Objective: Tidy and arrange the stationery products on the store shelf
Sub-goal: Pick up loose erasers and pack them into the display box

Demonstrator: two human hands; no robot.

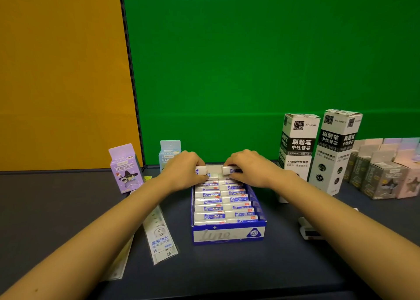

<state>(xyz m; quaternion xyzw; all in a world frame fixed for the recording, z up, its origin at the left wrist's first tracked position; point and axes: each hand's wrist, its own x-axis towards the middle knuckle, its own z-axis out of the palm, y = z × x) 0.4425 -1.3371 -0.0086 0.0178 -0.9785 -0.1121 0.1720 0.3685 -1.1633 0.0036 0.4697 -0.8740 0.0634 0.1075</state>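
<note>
- Nearest us on the dark grey shelf (56,208) sits a blue-and-white cardboard tray (228,233). Its long axis runs away from us, and its "2B" front faces us.
- Inside, white paper-sleeved erasers (210,215) lie crosswise in two columns.
- At the tray's far end, the left hand (184,172) pinches one loose white eraser (201,170) and the right hand (247,169) pinches a second loose eraser (227,169). Both lie left-to-right, their ends facing.

Open blue eraser box (228,233) holds two rows of white sleeved erasers (210,215).
</note>
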